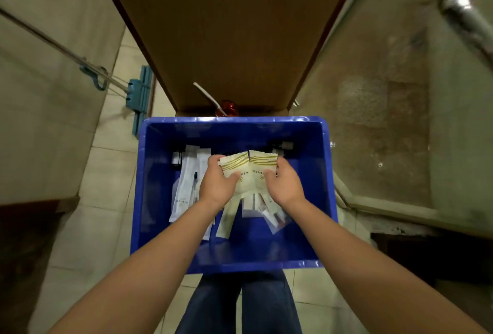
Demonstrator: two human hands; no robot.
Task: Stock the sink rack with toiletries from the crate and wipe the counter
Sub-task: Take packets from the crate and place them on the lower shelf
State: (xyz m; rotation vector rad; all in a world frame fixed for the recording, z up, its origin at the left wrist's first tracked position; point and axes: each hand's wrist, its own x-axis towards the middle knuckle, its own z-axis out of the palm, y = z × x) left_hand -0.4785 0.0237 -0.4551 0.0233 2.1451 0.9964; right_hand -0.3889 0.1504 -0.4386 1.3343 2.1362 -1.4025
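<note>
A blue plastic crate (324,187) sits on the floor in front of my legs. Inside lie several white and cream toiletry packets (184,187) and a few small dark bottles (176,159). Both hands reach into the crate. My left hand (217,184) grips the left of two cream sachets with gold stripes (236,165). My right hand (284,184) grips the right sachet (262,164). The two sachets are held side by side above the other packets. The sink rack is not in view.
A brown wooden door (232,32) stands edge-on just beyond the crate, with an orange object (226,107) and a white stick at its foot. A teal flat mop (138,93) leans at the left. A metal pipe (464,11) runs at upper right.
</note>
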